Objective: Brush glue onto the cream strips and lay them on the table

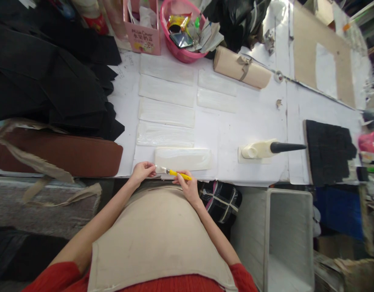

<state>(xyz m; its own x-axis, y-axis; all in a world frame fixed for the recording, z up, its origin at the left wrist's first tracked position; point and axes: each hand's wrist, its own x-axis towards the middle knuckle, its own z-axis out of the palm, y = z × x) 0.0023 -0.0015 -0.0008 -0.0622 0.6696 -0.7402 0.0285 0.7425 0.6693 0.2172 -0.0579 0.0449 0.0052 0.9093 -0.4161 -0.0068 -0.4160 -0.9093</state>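
A small paintbrush with a yellow handle and whitish bristles is gripped by my right hand, its bristle end pointing left. My left hand is closed in a pinch right beside the bristles, at the lower left corner of a pale rectangular piece. Whether its fingers hold the piece's edge or something else, I cannot make out. That piece looks thick or stacked, and has shiny white streaks on top. Beyond it, several thin pale strips lie in two columns on the white table covering, some with glossy streaks.
To the right stands a cream bottle with a long black nozzle; farther right is a stack of black pieces. Black sheets and a brown panel occupy the left. A pink basin and a tied beige roll sit behind.
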